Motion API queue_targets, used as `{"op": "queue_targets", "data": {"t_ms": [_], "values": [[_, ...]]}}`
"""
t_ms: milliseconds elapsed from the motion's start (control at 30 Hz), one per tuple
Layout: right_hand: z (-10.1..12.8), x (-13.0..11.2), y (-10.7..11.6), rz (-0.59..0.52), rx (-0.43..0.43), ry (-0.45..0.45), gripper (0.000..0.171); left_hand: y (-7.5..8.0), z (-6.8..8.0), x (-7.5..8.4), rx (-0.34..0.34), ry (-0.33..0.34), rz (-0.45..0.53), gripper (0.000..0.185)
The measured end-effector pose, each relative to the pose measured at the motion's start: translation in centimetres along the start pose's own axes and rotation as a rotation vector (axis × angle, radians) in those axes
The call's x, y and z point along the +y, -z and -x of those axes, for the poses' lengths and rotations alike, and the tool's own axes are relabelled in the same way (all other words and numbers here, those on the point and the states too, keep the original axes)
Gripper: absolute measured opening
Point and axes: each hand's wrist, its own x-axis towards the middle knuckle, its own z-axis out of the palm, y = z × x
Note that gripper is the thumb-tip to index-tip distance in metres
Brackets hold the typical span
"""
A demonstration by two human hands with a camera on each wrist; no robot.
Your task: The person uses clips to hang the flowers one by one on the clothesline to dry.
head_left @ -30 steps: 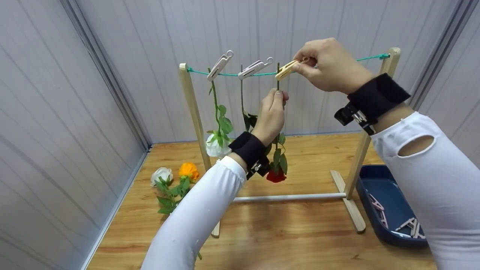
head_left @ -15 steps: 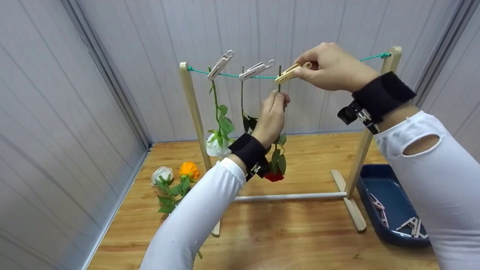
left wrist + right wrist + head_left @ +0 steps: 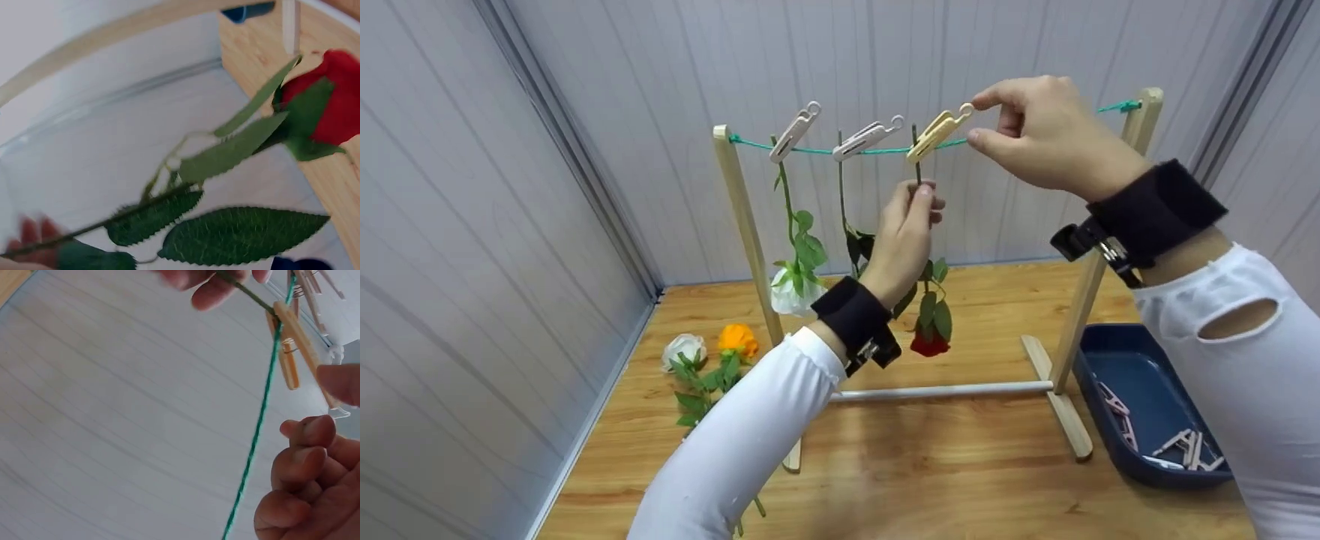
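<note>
A red rose (image 3: 930, 343) hangs head down, its stem (image 3: 918, 172) caught by a yellow clothespin (image 3: 936, 136) on the green line (image 3: 814, 151). My left hand (image 3: 901, 232) is at the stem just below the clothespin, fingers loosened around it; in the left wrist view the stem crosses in front of blurred fingers (image 3: 42, 236). My right hand (image 3: 1046, 139) is right of the clothespin, thumb and index finger spread apart near its ring end. In the right wrist view the clothespin (image 3: 301, 349) bites stem and line, with the thumb (image 3: 340, 385) close by.
Two pale clothespins (image 3: 795, 133) hold a white rose (image 3: 795, 291) and another dark-leaved stem (image 3: 842, 187). The line spans a wooden frame (image 3: 746, 217). A white rose (image 3: 684, 351) and an orange flower (image 3: 737, 340) lie left. A blue tray (image 3: 1147, 375) with several clothespins stands right.
My right hand has let go of the yellow clothespin and moved right; the clothespin now tilts up more steeply. My left fingers have loosened, and the red rose has swung slightly right.
</note>
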Motion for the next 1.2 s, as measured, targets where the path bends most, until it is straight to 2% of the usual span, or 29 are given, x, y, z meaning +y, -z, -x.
{"op": "queue_targets", "data": {"t_ms": [167,333,467,633,833,1000,1067,1200], "values": [[2.2,0.5,0.1,0.016,0.078,-0.005,0.022,0.1,2.2,0.5,0.002,0.064,-0.092,0.062],[5.0,1.7,-0.3,0.038,0.057,0.045,0.045,1.1,4.6,0.3,-0.037,-0.002,-0.208,0.075],[7.7,2.8,-0.5,0.046,-0.085,0.029,0.052,1.9,6.9,-0.3,-0.084,-0.081,-0.273,0.073],[10.9,5.2,-1.2,0.022,-0.352,-0.029,0.048,2.5,9.9,-1.9,-0.151,-0.169,-0.305,0.055],[14.2,8.4,-2.4,0.001,-0.589,-0.161,0.045,3.7,12.4,-3.5,-0.180,-0.195,-0.396,0.026],[16.3,11.4,-3.2,-0.047,-0.794,-0.304,0.035,5.1,13.6,-4.9,-0.203,-0.120,-0.430,0.020],[16.9,12.7,-3.6,-0.063,-0.833,-0.338,0.033,5.6,14.0,-5.4,-0.212,-0.070,-0.422,0.019],[18.3,15.4,-4.7,-0.067,-0.858,-0.380,0.028,6.4,14.9,-6.6,-0.239,0.026,-0.408,0.017]]}}
